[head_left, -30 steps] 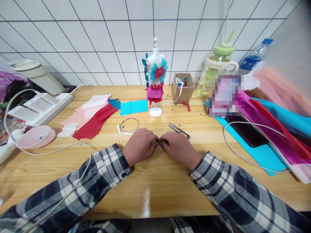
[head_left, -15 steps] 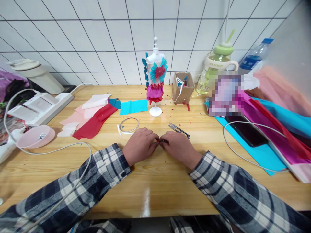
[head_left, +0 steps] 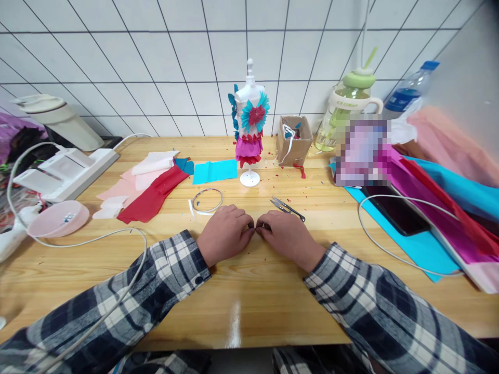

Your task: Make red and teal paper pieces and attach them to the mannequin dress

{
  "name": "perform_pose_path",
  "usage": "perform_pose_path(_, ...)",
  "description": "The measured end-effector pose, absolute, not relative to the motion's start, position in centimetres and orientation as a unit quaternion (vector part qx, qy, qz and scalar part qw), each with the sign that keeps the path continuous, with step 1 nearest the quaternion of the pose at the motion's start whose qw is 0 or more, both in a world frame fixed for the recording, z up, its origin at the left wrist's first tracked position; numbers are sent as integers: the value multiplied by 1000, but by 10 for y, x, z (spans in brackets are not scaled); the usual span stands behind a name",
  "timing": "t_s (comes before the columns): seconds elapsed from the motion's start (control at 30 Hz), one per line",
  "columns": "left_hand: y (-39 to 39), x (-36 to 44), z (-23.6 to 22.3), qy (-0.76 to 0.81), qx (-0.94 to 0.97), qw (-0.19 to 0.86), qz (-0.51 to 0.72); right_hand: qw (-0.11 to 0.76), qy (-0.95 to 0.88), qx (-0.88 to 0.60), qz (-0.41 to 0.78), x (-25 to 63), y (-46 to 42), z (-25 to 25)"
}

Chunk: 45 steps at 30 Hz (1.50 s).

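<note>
Low over the middle of the wooden table, my left hand (head_left: 228, 232) and my right hand (head_left: 286, 238) face each other with thumb and forefinger pinched. Their fingertips nearly meet, and whatever lies between them is too small and hidden to make out. Just beyond my right hand lie thread snips (head_left: 287, 209). A wire ring (head_left: 207, 201) with a white strip rests past my left hand. Behind both hands stands a white mannequin (head_left: 250, 96) dressed in magenta and red crepe paper, with a blue and red flower (head_left: 256, 113) on its chest.
Red crepe paper (head_left: 154, 198) and a cyan piece (head_left: 215, 172) lie left of the mannequin. A small cardboard box (head_left: 294, 148) holds scraps. A pink bowl (head_left: 58, 221) and power strip (head_left: 70, 179) sit left. At right are a phone (head_left: 397, 212), paper sheets, a cable and a jug (head_left: 345, 111).
The red bit that showed between my fingertips is no longer visible. My hands have barely moved, and everything on the table stays in place.
</note>
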State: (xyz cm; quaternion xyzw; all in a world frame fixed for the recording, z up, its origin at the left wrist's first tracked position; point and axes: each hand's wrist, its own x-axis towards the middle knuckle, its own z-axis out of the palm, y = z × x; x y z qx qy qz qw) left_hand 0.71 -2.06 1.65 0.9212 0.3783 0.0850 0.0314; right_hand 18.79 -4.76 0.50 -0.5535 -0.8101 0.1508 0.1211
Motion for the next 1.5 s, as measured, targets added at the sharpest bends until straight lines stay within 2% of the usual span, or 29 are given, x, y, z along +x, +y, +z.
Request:
perform_pose_path(0.13, -20, 7, 16, 372, 924, 28, 81, 143, -806, -552, 157, 189, -47, 5)
perform_pose_path(0.37, -21, 6, 17, 374, 923, 41, 85, 101, -823, -547, 113, 187, -49, 6)
perform_pose_path(0.6, -24, 3, 20, 382, 908, 34, 171, 71, -847, -526, 34, 186, -54, 12)
perform_pose_path(1.23, -22, 2, 22, 356, 918, 55, 166, 107, -828, -547, 57, 186, -54, 10)
perform_pose_path(1.5, -27, 3, 20, 389, 902, 27, 187, 117, -826, -549, 54, 184, -55, 10)
